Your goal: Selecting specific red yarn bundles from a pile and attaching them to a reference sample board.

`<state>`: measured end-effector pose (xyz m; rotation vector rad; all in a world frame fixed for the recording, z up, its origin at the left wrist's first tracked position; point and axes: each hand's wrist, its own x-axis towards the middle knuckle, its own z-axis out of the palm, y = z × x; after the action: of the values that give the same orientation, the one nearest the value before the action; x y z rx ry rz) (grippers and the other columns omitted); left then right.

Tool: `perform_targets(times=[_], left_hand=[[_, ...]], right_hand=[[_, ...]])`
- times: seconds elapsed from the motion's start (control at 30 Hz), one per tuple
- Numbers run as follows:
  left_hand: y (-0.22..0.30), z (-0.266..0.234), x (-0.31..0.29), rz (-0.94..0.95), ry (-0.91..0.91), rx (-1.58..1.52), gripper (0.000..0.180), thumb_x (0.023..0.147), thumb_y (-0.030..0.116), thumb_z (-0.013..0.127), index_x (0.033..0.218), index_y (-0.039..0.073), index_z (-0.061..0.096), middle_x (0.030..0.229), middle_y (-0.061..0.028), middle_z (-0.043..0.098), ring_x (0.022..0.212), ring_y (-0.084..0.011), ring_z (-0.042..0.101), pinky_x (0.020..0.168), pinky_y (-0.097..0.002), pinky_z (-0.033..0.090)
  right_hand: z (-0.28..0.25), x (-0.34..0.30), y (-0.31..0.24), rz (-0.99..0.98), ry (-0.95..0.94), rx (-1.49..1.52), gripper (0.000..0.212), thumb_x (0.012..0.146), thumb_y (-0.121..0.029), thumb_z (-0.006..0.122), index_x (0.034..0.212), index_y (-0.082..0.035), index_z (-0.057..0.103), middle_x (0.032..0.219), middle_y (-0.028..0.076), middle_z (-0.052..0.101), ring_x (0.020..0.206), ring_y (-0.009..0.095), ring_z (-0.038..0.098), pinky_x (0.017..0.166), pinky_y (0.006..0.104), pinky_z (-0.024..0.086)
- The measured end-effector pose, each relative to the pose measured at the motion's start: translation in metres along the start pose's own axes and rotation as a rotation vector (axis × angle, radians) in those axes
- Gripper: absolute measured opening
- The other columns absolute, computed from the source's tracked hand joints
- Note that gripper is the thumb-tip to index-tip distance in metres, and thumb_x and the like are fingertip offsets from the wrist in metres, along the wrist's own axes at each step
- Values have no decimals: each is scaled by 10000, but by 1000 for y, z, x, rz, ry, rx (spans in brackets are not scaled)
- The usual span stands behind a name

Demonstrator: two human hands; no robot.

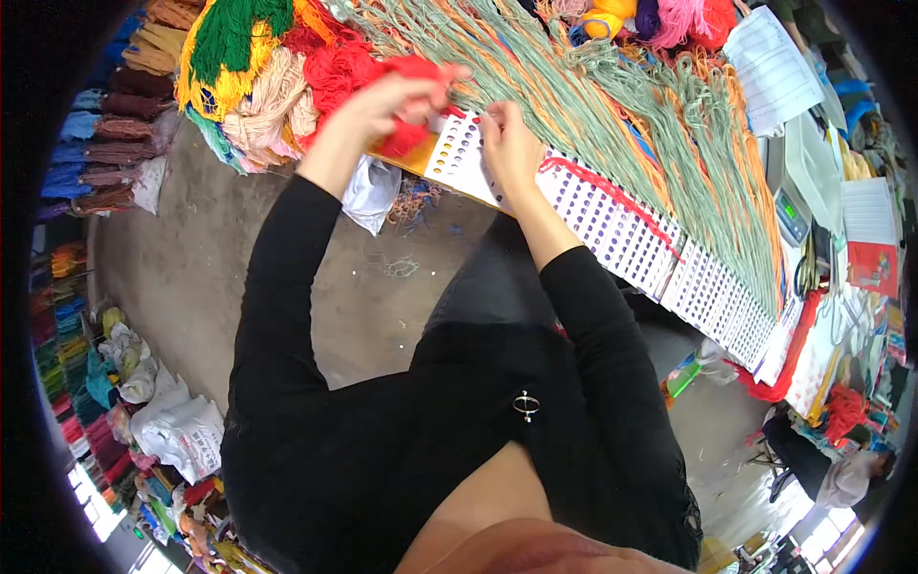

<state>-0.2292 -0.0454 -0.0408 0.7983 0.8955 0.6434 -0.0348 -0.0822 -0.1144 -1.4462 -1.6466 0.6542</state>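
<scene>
My left hand [402, 100] is blurred by motion at the table's edge, its fingers curled around a bundle of red yarn [413, 137] that shows above and below it. Just to its right, my right hand [512, 145] rests over a white card strip with rows of punched holes [455, 153], its fingertips pinched near the card's far edge. Whatever lies between those fingertips is hidden. A strand of red yarn [612, 191] runs along the punched cards to the right of that hand. Long grey-green and orange threads [574, 105] hang from the cards' far side across the table.
Yarn hanks in green, yellow, cream and red [273, 110] are heaped at the table's left end. A small digital scale [791, 218] and paper sheets [773, 72] lie at the right. A white plastic bag [371, 191] hangs below the table edge. Another person [846, 478] sits far right.
</scene>
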Motion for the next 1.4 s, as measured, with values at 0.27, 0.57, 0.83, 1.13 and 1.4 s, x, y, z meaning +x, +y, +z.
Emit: perform_targets(times=[0.27, 0.57, 0.83, 1.13, 1.4], left_hand=[[6, -31, 21, 62, 540, 267, 121, 803, 169, 592, 771, 53, 599, 613, -1, 540, 465, -49, 415, 376, -177, 283], [109, -206, -29, 542, 722, 90, 307, 900, 283, 511, 796, 3, 581, 614, -40, 540, 483, -95, 453, 469, -247, 368], [9, 12, -9, 233, 182, -19, 366, 936, 323, 463, 1091, 26, 609, 1098, -47, 611, 979, -104, 545, 809, -264, 447], [-18, 70, 7, 213, -26, -224, 436, 962, 352, 387, 1188, 3, 519, 1139, -116, 575, 958, -190, 603, 747, -338, 529], [-6, 88, -2, 278, 77, -343, 435, 961, 351, 391, 1216, 18, 504, 934, -89, 593, 755, -165, 575, 643, -300, 504]], right_hand=[[-1, -1, -7, -69, -148, -264, 324, 830, -353, 568, 998, -78, 532, 836, 147, 640, 794, 319, 618, 675, 435, 455], [10, -5, -17, -211, -70, -271, 365, 700, -305, 667, 925, -47, 542, 832, 125, 603, 753, 295, 612, 643, 407, 486], [-4, 5, -14, -34, -95, 26, 301, 825, -324, 600, 976, -63, 610, 806, 110, 631, 730, 243, 615, 663, 343, 467], [-37, 1, -45, 94, -135, 871, 126, 913, -111, 531, 882, 6, 564, 718, 3, 549, 595, 65, 487, 557, 198, 405], [-66, -13, -53, 139, -130, 1017, 199, 948, -189, 468, 869, -18, 530, 741, 66, 594, 596, 98, 532, 548, 209, 391]])
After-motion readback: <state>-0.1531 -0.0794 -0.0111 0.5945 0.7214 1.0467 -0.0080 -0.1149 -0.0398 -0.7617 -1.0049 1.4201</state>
